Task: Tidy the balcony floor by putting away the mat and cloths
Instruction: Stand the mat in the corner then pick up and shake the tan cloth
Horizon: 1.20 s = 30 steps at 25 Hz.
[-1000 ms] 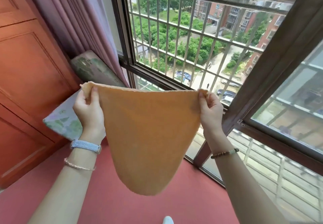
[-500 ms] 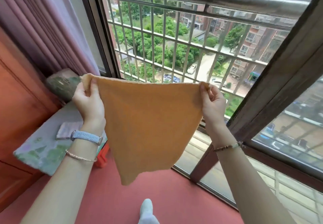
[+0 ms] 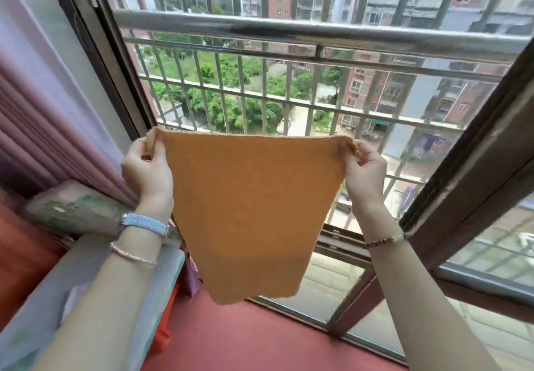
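Right now we see an orange cloth (image 3: 254, 211) held up in the middle of the frame, spread flat in front of the balcony bars. Both hands are clamped on it. The left hand (image 3: 147, 171) pinches the upper left corner between thumb and curled fingers, and the right hand (image 3: 365, 171) pinches the upper right corner the same way. The hands are well apart, so the top edge runs taut and nearly level between them. The cloth narrows toward its lower edge, which hangs free above the red floor (image 3: 260, 339) at the bottom of the frame.

We note a pale blue watch band (image 3: 144, 224) and a thin bracelet (image 3: 133, 256) on the left wrist, and a beaded bracelet (image 3: 384, 240) on the right wrist.

Across the upper part of the frame runs a thick metal rail (image 3: 318, 33), with thinner vertical bars below it. A dark window frame (image 3: 476, 162) slants down the right side. At the left a pink pleated curtain (image 3: 43, 127) hangs above a green-patterned cushion (image 3: 72, 211), which lies beside a padded surface with a pale cover (image 3: 86, 269) at the lower left.
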Motion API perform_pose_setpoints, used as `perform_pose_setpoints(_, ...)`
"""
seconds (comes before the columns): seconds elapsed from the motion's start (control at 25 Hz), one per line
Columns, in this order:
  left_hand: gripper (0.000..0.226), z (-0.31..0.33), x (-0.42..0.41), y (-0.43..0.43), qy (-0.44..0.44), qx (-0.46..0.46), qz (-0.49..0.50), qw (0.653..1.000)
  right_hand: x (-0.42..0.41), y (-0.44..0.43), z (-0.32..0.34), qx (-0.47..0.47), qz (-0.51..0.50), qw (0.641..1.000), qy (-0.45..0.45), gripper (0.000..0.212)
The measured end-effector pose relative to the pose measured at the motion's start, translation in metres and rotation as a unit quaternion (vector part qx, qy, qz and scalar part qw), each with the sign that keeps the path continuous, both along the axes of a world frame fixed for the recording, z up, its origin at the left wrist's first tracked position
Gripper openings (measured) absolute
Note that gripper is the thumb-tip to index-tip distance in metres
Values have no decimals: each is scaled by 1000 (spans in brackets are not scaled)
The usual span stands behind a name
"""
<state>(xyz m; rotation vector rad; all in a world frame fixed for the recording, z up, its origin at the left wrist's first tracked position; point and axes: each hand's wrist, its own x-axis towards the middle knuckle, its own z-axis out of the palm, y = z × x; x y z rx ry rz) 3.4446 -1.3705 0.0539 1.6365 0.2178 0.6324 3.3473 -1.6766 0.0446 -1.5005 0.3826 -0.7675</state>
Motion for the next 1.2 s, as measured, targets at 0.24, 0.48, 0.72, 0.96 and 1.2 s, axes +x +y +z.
perform_pose_setpoints(0.24,31,0,58,-16,47,58,-44,996,29,-14,-3,11,-73,997,31,25)
perform_pose_setpoints(0.48,13,-13,109,-53,68,-18,-136,988,53,-32,-8,34,-100,994,16,11)
perform_pose_setpoints(0.72,15,-43,160,-92,74,-17,-145,986,87,-63,-35,59,-103,993,20,13)
perform_pose_setpoints(0.96,19,-68,201,-131,86,8,-162,983,129,-96,-66,49,-101,992,55,10)
perform_pose_setpoints(1.2,12,-84,239,-160,70,36,-192,978,156,-120,-90,13,-122,988,97,13)
